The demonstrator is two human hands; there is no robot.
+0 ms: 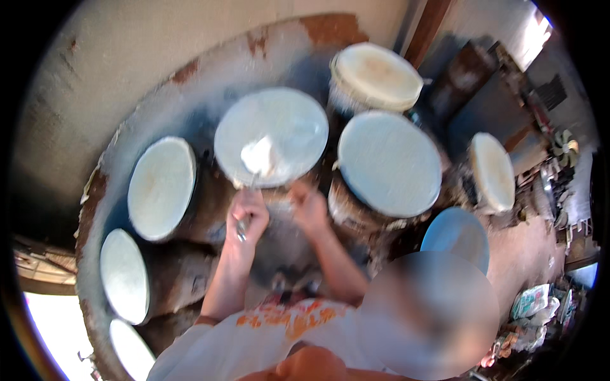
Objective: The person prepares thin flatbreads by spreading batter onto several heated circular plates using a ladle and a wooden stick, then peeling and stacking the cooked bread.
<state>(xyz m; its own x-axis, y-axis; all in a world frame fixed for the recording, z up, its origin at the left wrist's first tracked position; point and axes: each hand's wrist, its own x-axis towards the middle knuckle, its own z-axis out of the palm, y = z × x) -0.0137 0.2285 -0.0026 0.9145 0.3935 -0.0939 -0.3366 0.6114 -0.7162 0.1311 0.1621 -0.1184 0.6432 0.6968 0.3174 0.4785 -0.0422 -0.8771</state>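
My left hand (247,216) is closed round the metal handle of a utensil (241,230), just below a large pale round plate (292,127). The utensil reaches up onto that plate, where a white lump (257,154) covers its far end; whether the lump is solid or paste, I cannot tell. My right hand (307,206) is beside it to the right, below the plate's front edge, its fingers smeared by motion.
Several pale round discs (389,162) on drum-like supports (184,282) ring me, with a thicker one (368,66) behind and a blue one (454,232) at right. A rusty curved rim (98,184) runs behind them. A fan (564,149) and piled clutter (534,311) are at far right.
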